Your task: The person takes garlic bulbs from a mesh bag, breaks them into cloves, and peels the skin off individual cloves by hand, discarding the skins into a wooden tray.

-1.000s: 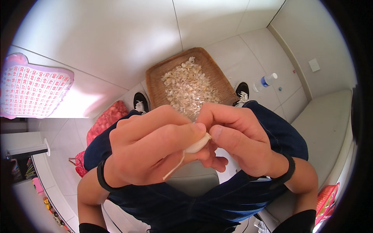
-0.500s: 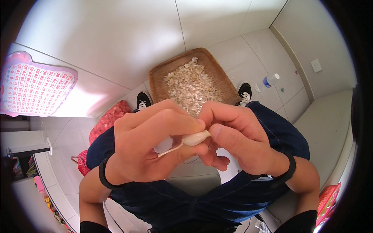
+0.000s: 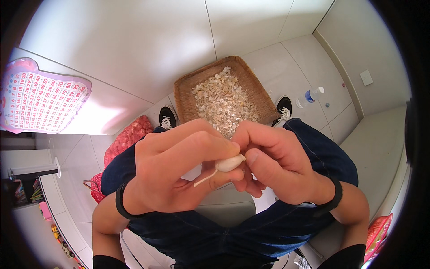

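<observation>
Both hands, left (image 3: 172, 172) and right (image 3: 273, 163), pinch a garlic clove (image 3: 229, 163) between curled fingertips, its long axis level, tip pointing right.

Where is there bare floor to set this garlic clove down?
Bare pale tiles lie right of the woven basket, before the clear plastic bottle. The basket is heaped with peels. Tiles beyond its far rim, up to the wall, are also free. Left, the red mesh sack crowds things.

Tiled floor (image 3: 295, 58) under woven basket (image 3: 257, 92)
</observation>
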The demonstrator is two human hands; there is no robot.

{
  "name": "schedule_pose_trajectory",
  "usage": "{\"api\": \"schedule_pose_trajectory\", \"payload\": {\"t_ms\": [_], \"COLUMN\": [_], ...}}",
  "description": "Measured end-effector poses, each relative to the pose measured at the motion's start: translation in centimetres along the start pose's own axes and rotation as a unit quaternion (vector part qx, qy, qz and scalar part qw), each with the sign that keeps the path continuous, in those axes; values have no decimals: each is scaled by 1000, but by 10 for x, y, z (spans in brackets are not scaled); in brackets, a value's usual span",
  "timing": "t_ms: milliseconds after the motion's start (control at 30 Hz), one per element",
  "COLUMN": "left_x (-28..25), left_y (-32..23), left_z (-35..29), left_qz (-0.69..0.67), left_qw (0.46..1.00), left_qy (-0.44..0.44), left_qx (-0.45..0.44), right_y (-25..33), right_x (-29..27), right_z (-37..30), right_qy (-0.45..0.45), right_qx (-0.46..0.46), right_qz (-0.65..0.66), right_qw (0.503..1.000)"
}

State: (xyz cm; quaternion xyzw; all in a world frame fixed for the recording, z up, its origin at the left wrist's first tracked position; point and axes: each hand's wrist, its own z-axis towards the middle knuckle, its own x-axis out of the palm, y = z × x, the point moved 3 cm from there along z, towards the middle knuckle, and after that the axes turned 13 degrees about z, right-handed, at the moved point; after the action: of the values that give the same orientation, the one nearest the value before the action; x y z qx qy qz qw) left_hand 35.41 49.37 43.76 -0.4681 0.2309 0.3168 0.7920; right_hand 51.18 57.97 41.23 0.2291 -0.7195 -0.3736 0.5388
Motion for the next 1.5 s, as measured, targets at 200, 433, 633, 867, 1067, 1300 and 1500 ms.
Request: {"api": "schedule_pose_trajectory", "payload": {"t_ms": [200,433,633,867,1067,1300,1500], "left_x": [0,-1,5,3,4,4,5], "left_y": [1,-2,-4,1,2,-2,-2], "left_z": [-1,-2,-2,-5,-5,-3,-6], "left_qz": [18,1,15,80,108,133,142], "left_qw": [1000,1000,998,995,992,990,988], "left_qy": [-4,-29,-55,-46,-46,-25,-36], "left_qx": [11,2,-2,25,48,36,56], "right_y": [12,15,10,6,5,4,3], "right_x": [-10,-15,-15,-17,-20,-23,-22], "right_z": [6,7,6,9,11,11,12], "right_qy": [64,-2,5,-5,-2,-10,-1], "right_qx": [-73,-74,-13,-19,-10,-16,-12], "right_qz": [-196,-69,39,46,47,31,44], "right_qw": [976,995,999,999,999,999,999]}}
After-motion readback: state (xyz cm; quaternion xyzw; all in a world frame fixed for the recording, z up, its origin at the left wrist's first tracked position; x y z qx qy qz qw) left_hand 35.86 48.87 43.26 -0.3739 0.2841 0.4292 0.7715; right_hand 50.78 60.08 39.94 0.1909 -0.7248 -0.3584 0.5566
